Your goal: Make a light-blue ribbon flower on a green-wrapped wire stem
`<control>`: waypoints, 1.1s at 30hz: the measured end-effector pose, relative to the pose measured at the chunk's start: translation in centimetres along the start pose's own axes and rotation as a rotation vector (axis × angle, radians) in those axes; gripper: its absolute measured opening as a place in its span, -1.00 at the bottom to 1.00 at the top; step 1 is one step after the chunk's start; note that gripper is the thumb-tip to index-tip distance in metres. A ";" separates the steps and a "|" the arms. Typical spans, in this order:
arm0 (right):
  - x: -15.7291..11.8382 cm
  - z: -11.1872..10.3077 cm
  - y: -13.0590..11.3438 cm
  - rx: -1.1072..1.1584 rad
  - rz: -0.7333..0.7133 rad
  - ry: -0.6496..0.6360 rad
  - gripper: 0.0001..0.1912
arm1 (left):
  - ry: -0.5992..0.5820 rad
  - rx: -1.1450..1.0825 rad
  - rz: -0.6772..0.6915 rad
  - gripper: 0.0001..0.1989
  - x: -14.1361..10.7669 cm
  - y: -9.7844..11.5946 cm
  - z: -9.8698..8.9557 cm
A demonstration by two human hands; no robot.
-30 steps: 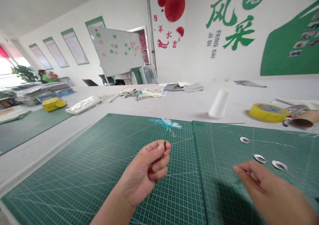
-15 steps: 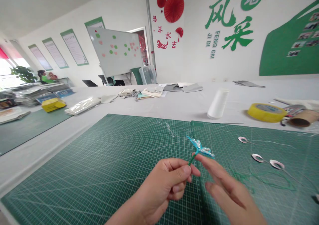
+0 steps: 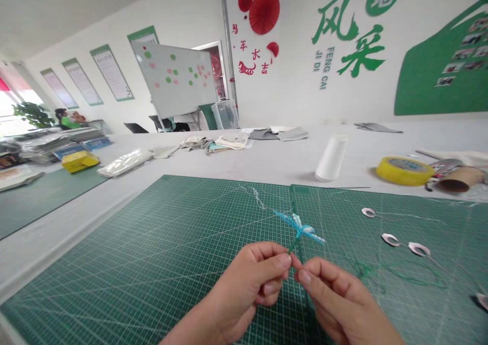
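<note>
At the far left of a long white-covered worktable, 1 co-worker sits well back by the window, beyond a yellow box and a clear plastic bag. Folded fabric pieces lie farther along the table, below a whiteboard dotted with pink and green marks.

In the foreground, 2 green cutting mats meet in a seam, and the left mat gives the person a gridded work surface. The left hand pinches a green stem between thumb and fingers, holding it up clear of the mat, apparently to keep the small teal flower-shaped ornament on its tip free of the surface. The ornament sits above the seam. The right hand closes its fingertips just beside the left thumb; whether they grip the stem cannot be told.

On the right mat, 3 silver loops trailing fine wire lie within the right hand's reach, beside loose green thread. Beyond them stand a white thread cone, a yellow tape roll and a cardboard tube.
</note>
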State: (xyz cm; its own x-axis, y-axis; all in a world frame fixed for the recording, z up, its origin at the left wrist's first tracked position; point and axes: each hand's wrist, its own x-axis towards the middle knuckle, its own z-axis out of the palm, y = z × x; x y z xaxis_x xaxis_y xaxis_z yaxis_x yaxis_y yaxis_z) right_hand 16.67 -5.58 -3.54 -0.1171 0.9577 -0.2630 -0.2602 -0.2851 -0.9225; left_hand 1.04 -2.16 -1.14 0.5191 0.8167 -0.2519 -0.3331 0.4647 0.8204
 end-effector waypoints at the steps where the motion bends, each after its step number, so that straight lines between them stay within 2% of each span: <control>1: -0.1 -0.1 0.0 -0.010 0.000 -0.005 -0.66 | -0.007 -0.002 -0.002 -0.86 -0.1 0.0 0.0; 6: -0.2 -0.4 0.2 -0.061 0.006 -0.019 -0.64 | -0.023 -0.022 0.024 -0.87 -0.3 0.6 -0.5; 14: -0.1 -1.7 -0.1 -0.167 0.002 0.060 -0.65 | -0.009 -0.061 0.083 -0.89 -0.5 2.1 -1.4; 17: 0.0 -3.1 -0.8 -0.344 -0.088 0.167 -0.67 | 0.000 -0.080 0.112 -0.88 -0.7 2.4 -1.6; 20: 0.5 -4.8 -1.3 -0.641 -0.225 0.256 -0.70 | 0.004 -0.103 0.128 -0.89 -0.7 2.6 -1.7; 22: 0.9 -5.7 -1.5 -0.828 -0.260 0.317 -0.71 | 0.011 -0.124 0.137 -0.89 -0.7 2.6 -1.7; 25: 1.0 -6.4 -1.5 -1.047 -0.272 0.447 -0.67 | 0.033 -0.151 0.159 -0.89 -0.7 2.8 -1.9; 29: 1.0 -7.3 -1.5 -1.193 -0.281 0.598 -0.68 | 0.064 -0.167 0.199 -0.86 -0.7 2.9 -2.0; 31: 1.3 -8.2 -1.5 -1.246 -0.241 0.625 -0.67 | 0.074 -0.170 0.204 -0.85 -0.6 3.0 -2.0; 33: 1.7 -9.3 -1.6 -1.288 -0.221 0.596 -0.64 | 0.075 -0.169 0.200 -0.86 -0.7 2.9 -1.9</control>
State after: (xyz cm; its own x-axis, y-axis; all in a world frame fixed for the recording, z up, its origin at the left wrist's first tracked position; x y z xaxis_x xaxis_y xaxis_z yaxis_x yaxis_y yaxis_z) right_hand 25.78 -3.11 -5.11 0.3062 0.9420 0.1372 0.8509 -0.2062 -0.4831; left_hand -1.77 -0.68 0.47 0.3718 0.9184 -0.1356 -0.5530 0.3364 0.7622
